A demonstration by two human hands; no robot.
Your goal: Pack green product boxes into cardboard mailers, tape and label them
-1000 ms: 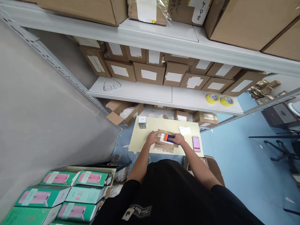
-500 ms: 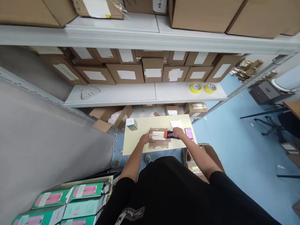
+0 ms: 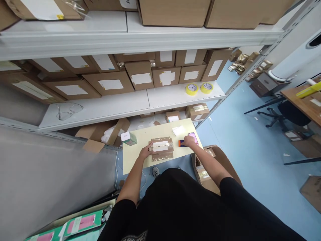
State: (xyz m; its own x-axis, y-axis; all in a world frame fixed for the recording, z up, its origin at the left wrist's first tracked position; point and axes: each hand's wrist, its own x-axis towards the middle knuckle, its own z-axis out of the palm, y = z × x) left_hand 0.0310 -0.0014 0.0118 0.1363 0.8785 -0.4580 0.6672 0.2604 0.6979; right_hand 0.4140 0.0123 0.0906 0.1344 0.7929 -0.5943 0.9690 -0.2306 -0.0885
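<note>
Below the shelf (image 3: 112, 105), a carton (image 3: 119, 130) holds white material (image 3: 107, 135); left hand (image 3: 145, 151) pinches a parcel (image 3: 162, 156), right hand (image 3: 189, 141) a tool (image 3: 181, 143).

Pale yellow table (image 3: 130, 159) is loaded with small box (image 3: 128, 138) at far left, parcel (image 3: 162, 150) lying flat in the middle, paper (image 3: 178, 130) behind and to the right, phone (image 3: 193, 136) near right edge, partly hidden. White middle shelf (image 3: 112, 107) is lined with labelled cartons (image 3: 141, 78) at the back; glasses (image 3: 69, 111) are set at left, two yellow tape rolls (image 3: 191, 89) side by side at right. Top shelf (image 3: 105, 22) is stacked with bigger cartons (image 3: 175, 12).
</note>
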